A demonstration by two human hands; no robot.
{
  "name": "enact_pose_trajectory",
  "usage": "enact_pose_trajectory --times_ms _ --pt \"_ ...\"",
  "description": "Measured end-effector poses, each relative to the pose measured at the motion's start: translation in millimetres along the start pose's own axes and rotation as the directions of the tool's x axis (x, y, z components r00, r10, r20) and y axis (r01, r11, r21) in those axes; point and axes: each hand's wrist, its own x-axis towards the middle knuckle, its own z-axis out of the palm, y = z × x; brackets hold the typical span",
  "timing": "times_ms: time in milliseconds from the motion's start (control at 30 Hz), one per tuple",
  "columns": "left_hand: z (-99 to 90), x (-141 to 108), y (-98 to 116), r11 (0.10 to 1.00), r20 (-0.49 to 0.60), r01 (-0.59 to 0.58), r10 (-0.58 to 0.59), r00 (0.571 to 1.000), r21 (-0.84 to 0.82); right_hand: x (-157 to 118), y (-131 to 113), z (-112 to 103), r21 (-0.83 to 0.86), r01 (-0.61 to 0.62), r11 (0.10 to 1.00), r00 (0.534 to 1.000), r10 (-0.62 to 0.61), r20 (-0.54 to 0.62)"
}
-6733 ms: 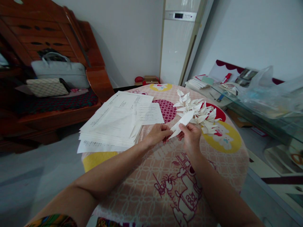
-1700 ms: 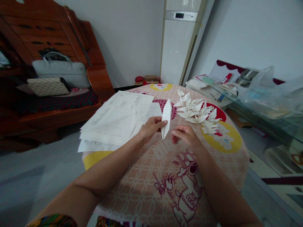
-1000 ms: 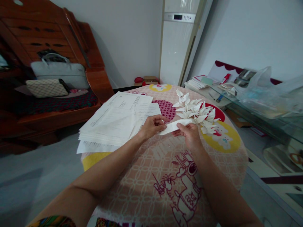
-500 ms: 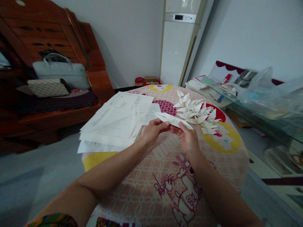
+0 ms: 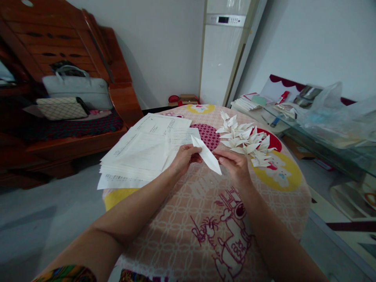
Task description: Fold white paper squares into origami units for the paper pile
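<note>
A long, narrow piece of folded white paper (image 5: 206, 156) slants down to the right above the table. My left hand (image 5: 185, 157) pinches it near its upper left end, thumb on top. Beside its right edge is my right hand (image 5: 234, 163), fingers drawn together at the paper; whether they grip it is hard to make out. Several folded paper pieces with pointed tips (image 5: 245, 137) lie in a cluster beyond my right hand. Left of my hands rests a stack of printed sheets (image 5: 138, 150).
The round table has a patterned cloth (image 5: 176, 223). A glass-topped stand (image 5: 323, 137) with plastic bags (image 5: 337, 113) is at the right. At the left, a wooden bench (image 5: 70, 145) holds a grey bag (image 5: 79, 92). An upright white unit (image 5: 219, 58) stands behind.
The folded paper has turned from nearly level to a steeper slant, its right end now lower and nearer. My right hand has come off that end. The view has shifted slightly.
</note>
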Motion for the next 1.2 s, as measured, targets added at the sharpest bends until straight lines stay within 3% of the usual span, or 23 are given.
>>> enact_pose_trajectory --times_ms 200,433,567,800,967,1200 --pt "1.7 -2 1 0.993 0.090 0.043 -0.052 0.995 0.106 0 5 -4 -0.189 0.203 0.961 0.964 -0.163 0.208" --pt "2.1 -5 0 0.986 0.140 0.033 -0.056 0.989 0.163 -2 8 -3 -0.363 0.377 0.852 0.915 -0.280 0.292" --pt "1.4 -5 1 0.982 0.161 0.029 -0.060 0.985 0.187 -1 11 -3 -0.405 0.416 0.814 0.900 -0.305 0.312" --pt "0.6 -6 2 0.980 0.201 0.049 -0.089 0.976 0.195 0 15 -5 -0.447 0.423 0.789 0.904 -0.332 0.270" --pt "1.8 -8 2 0.977 0.225 0.083 -0.127 0.966 0.195 -1 16 -4 -0.408 0.361 0.838 0.932 -0.312 0.183" --pt "2.5 -7 -1 0.976 0.271 0.069 -0.124 0.954 0.205 -3 18 3 -0.141 0.106 0.984 0.994 -0.104 0.026"
